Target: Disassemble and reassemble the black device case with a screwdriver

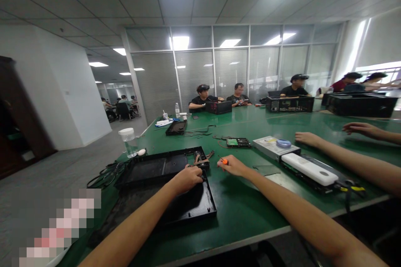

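2 bare hands work over 2 shallow black housing shells, the farther [153, 167] just ahead of the left hand [189, 176], the nearer [200, 201] beneath it; whether they are joined, I cannot tell. The left hand's fingers are curled by 1 bundle of multicoloured wires [201, 161] at the farther shell's right end; whether they pinch a wire or only rest there is hidden. The right hand [232, 165], just beside the shells, pinches 1 orange-handled screwdriver [224, 161] between thumb and fingers, clear of any screw that I can make out.

Judging by this, opening up is done, since both shells lie with their insides bare, while the wires remain in the farther shell and probably have yet to be dealt with.

Beyond the right hand lies 1 green circuit board in a black frame [238, 142]. To its right are 1 silver metal drive box [274, 147], 1 blue round container [283, 143] on top, and 1 long white device [308, 168]. Left of the left hand are 1 tangle of black cable [108, 174] and 1 white-capped clear jar [128, 144]. Far ahead of it sits 1 smaller black tray [176, 128].
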A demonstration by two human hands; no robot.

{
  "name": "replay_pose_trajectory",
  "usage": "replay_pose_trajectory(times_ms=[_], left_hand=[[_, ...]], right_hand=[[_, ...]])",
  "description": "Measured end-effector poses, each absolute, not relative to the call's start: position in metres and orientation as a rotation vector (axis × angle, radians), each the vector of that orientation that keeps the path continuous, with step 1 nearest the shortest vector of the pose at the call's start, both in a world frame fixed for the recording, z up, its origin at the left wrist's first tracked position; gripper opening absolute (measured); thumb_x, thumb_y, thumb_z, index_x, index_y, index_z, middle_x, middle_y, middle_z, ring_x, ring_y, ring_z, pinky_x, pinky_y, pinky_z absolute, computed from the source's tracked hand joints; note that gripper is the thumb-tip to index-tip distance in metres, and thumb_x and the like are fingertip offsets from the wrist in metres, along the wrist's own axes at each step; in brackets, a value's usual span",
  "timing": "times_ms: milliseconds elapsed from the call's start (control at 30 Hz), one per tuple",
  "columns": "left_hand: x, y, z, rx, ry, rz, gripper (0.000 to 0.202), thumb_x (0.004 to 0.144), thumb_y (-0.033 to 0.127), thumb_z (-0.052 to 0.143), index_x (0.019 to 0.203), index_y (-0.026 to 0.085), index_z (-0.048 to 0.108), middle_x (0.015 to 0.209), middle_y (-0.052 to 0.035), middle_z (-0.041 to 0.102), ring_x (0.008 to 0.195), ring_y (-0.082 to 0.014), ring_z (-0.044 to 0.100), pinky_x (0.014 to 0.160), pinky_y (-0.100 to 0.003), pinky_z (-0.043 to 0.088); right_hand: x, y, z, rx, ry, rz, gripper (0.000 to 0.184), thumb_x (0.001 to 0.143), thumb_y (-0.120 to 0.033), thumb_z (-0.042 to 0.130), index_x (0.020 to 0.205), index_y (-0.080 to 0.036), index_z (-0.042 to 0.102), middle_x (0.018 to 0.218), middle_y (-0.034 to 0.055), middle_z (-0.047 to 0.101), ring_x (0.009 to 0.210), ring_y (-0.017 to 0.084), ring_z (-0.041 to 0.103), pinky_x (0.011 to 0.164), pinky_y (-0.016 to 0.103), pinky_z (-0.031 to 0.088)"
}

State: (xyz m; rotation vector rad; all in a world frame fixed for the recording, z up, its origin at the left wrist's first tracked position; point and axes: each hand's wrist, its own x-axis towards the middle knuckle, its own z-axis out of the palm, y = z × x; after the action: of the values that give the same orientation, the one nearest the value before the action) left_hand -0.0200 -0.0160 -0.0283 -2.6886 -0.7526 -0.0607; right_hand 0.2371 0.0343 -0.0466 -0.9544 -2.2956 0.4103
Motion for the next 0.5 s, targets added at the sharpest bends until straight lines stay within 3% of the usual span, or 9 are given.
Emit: replay_pose_trajectory(times_ms=[200,500], left_hand=[[-0.021,-0.023,-0.023,-2.796,-0.827,-0.272,0.019,0.087,0.017,0.040,0.090,0.018,0.058,0.095,-0.0048,0.054,0.091,-0.0165,0.048,0.087,-0.032,0.034],[-0.023,-0.024,-0.029,-3.075,-0.827,-0.336,0.018,0.084,0.015,0.043,0.091,0.014,0.060,0.087,-0.0052,0.062,0.083,-0.0143,0.055,0.078,-0.023,0.040]], right_hand=[[0.235,0.036,-0.049,-0.946,-2.286,0.419,0.047,0.083,-0.050,0.037,0.062,-0.013,0.058,0.055,-0.0010,0.055,0.049,0.010,0.046,0.052,0.021,0.034],[0.234,0.031,-0.045,-0.937,-2.277,0.487,0.047,0.083,-0.049,0.037,0.057,-0.014,0.055,0.051,-0.0012,0.054,0.048,0.010,0.047,0.054,0.021,0.036]])
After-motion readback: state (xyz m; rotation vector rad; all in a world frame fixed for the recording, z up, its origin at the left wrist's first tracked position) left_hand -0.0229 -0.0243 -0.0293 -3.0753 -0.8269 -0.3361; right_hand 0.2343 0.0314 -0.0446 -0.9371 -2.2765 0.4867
